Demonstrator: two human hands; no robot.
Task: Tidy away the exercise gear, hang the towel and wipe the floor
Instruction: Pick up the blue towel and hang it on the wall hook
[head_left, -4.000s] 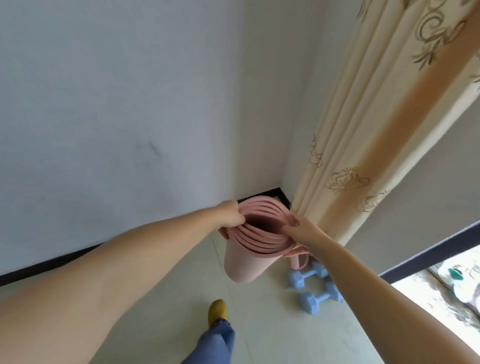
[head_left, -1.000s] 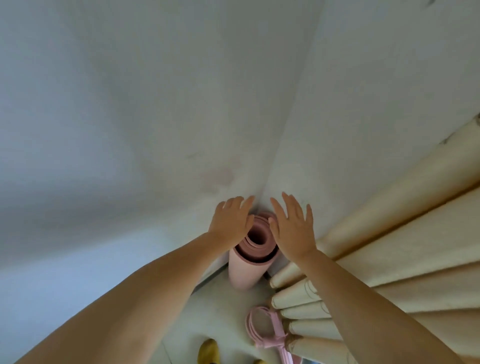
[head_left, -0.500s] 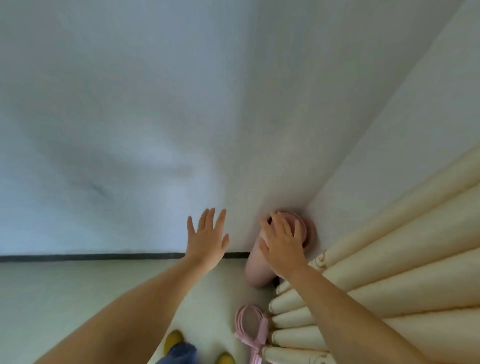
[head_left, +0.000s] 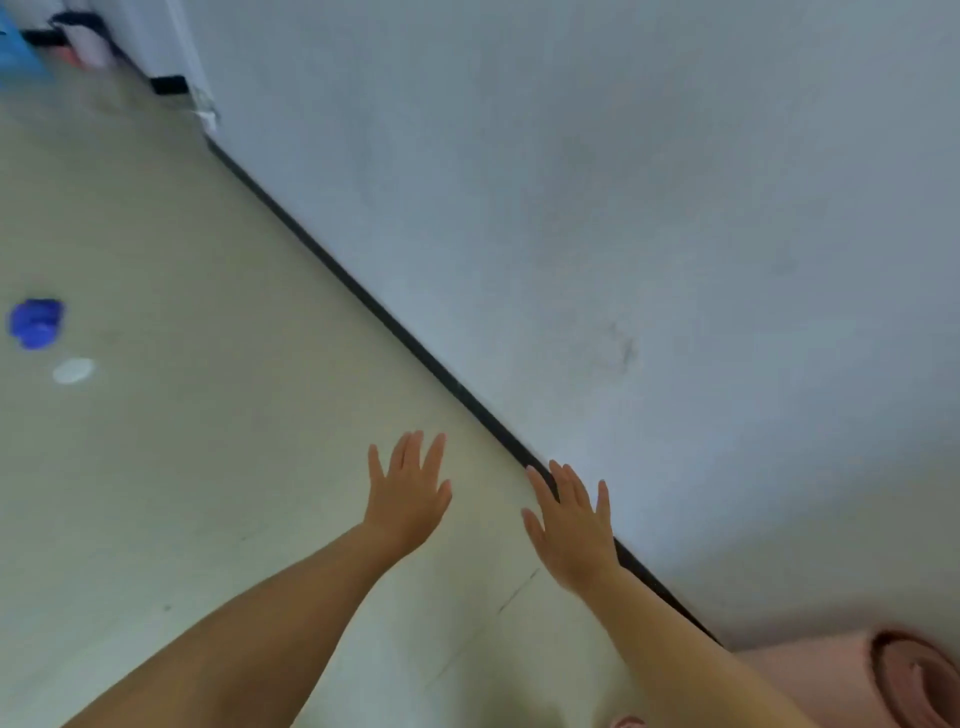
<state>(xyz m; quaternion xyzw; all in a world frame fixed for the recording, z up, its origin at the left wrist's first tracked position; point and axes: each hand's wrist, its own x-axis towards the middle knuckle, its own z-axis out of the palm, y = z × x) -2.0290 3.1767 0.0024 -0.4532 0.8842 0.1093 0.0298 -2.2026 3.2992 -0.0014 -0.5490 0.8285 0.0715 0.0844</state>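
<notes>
Rolled pink mat (head_left: 852, 675) stands well right of both hands; left hand (head_left: 408, 499) and right hand (head_left: 571, 530) fingers spread, empty.

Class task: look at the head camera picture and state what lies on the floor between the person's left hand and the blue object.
In the head view, only bare floor lies between the left hand and the blue object; a small white patch sits just beside it.

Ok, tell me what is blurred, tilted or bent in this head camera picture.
Head view: the whole frame is soft, with the blue object and white patch on the floor smeared. The black skirting board runs diagonally, so the view is tilted. The rolled pink mat is cut off at the corner. The left hand and right hand are clearest, and the light is flat, without glare.
</notes>
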